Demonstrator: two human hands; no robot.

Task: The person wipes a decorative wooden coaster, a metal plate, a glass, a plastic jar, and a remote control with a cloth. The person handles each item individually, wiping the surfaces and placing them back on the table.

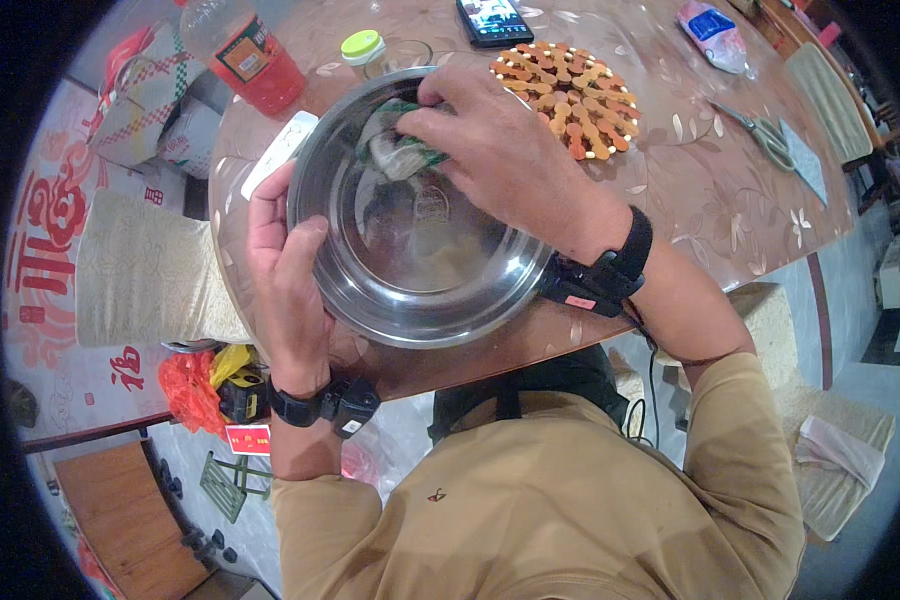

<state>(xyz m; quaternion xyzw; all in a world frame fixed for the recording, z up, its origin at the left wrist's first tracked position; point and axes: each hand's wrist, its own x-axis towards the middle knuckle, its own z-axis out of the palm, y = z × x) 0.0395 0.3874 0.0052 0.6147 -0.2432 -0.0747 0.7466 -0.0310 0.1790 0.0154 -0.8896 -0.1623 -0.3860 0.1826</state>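
A shiny steel basin (410, 325) is tilted toward me over the near left part of the table. My left hand (288, 265) grips its left rim, thumb on the inside and fingers round the outside. Inside the basin, my right hand (500, 150) pinches a crumpled grey-and-green cloth (395, 150) against the upper inner wall. A round stamped mark shows on the bare metal bottom. Both wrists wear black straps with small devices.
Around the basin on the table stand a bottle of red liquid (245, 60), a jar with a green lid (363, 48), a phone (494, 22) and a wooden trivet (567, 98). Scissors (770, 140) and a plastic packet (712, 36) lie farther right. Covered chairs (145, 265) flank the table.
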